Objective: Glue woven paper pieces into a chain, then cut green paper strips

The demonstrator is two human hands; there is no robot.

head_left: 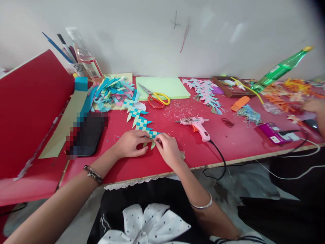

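Note:
A woven paper strip in teal and pale yellow, with pointed edges, lies zigzag on the red table. Its near end is between my two hands. My left hand rests on the table with curled fingers pressed on that end. From the other side, my right hand pinches the same end between thumb and fingers. The fingertips hide the exact fold. A pink hot glue gun lies to the right, and yellow-and-red-handled scissors lie beyond the strip on pale green paper sheets.
A heap of paper strips, a dark phone and a clear bottle are on the left. To the right are a finished-looking braid, a purple power socket and a tilted green bottle. Another person's hand shows at the right edge.

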